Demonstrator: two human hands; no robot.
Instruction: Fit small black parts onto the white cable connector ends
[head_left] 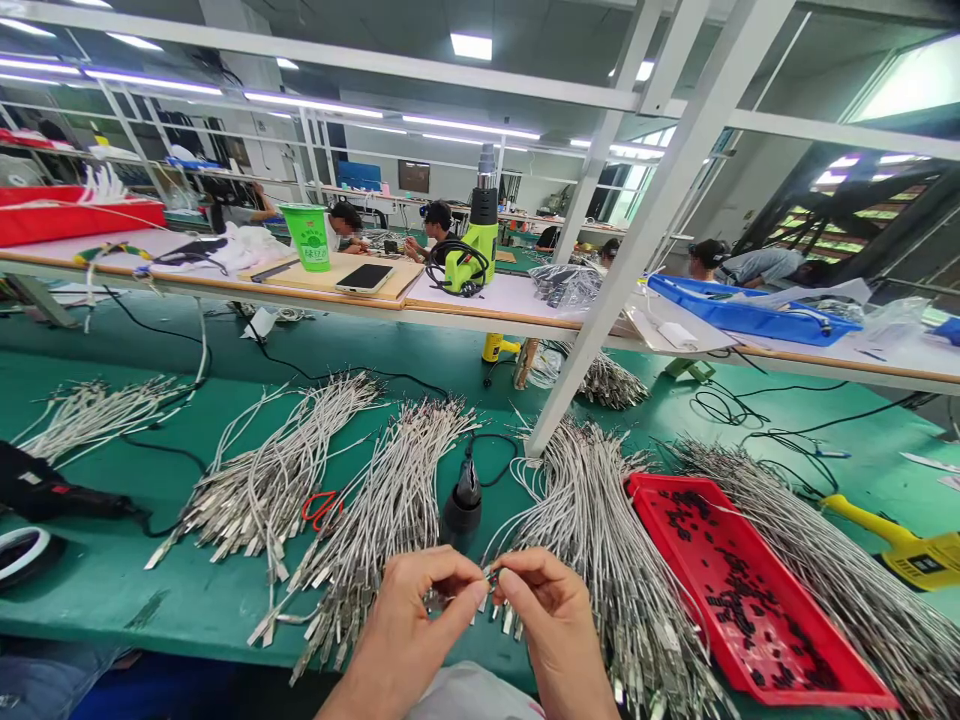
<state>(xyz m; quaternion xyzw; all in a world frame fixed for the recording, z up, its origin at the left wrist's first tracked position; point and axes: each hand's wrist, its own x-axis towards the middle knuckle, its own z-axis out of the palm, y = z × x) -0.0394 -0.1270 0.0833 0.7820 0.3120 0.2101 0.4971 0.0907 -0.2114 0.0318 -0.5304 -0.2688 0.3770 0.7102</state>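
Left hand (416,625), right hand (559,620): pinching tiny piece (493,577), identity unclear | step: seemingly adjusting it | next: likely needing steady alignment

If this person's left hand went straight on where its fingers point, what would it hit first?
The left hand would probably meet the right hand, just past the tiny piece between them; depth there is hard to judge.
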